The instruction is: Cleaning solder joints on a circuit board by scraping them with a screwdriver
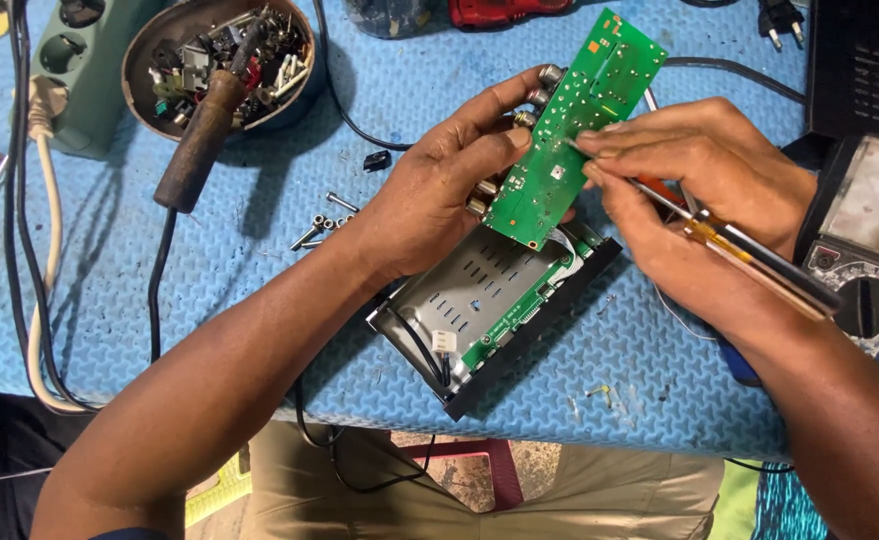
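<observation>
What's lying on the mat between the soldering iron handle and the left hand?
In the head view, a small cluster of loose screws lies on the blue mat between the soldering iron handle and the left hand.

I hold the circuit board [570,130] above the open case [490,310]; screws [322,225] lie left, the bowl [150,50] behind-left, the meter [865,240] right.

Pale rectangular meter display [875,195] at right edge — possibly glare-washed.
</observation>
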